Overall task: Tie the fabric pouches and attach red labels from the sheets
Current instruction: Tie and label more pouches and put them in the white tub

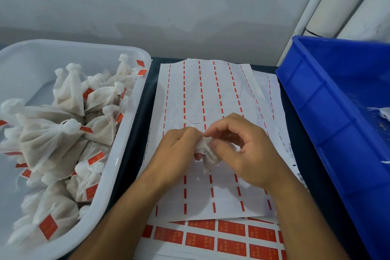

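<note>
From the head view, a person is working over a dark tabletop [135, 133], holding one small white fabric pouch [207, 154] between both hands at the centre of the scene. The left hand [179, 150] is pinching the pouch's gathered neck from nine o'clock, while the right hand [242, 150] is curling its fingers around the top from three o'clock; a thin white string [188, 123] is trailing up toward eleven o'clock. The risk, as I judge it, is the string slipping from the pinch and the neck loosening before the knot is drawn tight. Beneath the hands, a used label sheet [211, 91] is lying at twelve o'clock, and a sheet of red labels [232, 236] is waiting at six o'clock. A white tray [135, 99] of finished, labelled pouches is sitting at nine o'clock, a blue bin [329, 95] at three o'clock.
</note>
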Motion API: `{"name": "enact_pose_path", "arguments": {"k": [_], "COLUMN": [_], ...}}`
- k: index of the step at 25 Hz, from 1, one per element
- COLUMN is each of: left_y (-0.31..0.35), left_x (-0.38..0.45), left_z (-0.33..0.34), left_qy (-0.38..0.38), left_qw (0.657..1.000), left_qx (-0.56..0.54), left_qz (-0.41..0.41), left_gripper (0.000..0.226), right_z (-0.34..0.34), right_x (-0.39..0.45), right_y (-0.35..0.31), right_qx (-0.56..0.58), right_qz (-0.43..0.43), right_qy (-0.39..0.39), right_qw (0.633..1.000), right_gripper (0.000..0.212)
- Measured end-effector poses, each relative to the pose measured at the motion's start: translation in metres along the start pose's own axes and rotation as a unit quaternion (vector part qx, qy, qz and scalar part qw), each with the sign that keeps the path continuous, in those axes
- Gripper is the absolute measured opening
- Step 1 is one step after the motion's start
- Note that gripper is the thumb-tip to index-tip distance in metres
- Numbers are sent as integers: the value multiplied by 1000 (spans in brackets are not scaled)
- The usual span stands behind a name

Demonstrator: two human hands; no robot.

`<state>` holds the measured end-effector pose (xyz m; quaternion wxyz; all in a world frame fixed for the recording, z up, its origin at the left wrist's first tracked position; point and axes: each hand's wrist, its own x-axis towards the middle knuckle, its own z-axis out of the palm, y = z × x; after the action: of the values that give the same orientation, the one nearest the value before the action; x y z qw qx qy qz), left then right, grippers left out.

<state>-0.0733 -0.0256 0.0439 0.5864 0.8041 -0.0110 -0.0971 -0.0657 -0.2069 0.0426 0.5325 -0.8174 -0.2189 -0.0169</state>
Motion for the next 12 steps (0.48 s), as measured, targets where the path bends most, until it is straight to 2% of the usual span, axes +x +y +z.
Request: {"name": "enact_pose_path", "arguments": {"k": [5,9,12], "left_y": [0,-2,-3], "left_x": [2,2,4], "left_z": [-1,-1,-2], "left_qy": [27,48,41], "left_qw": [999,996,993], "left_qx": [-36,-70,-85], "left_qz": [-20,-42,-71], "left_gripper": [45,38,46], "right_z": [2,3,1], "right_x": [0,0,-1], "right_y": [-1,-3,-2], "right_qx": [-43,-76,-83], "right_qz": [-12,-19,-17], "right_qy": [-12,-19,-25], "right_qw": [999,997,996], "right_gripper": [14,32,33]}}
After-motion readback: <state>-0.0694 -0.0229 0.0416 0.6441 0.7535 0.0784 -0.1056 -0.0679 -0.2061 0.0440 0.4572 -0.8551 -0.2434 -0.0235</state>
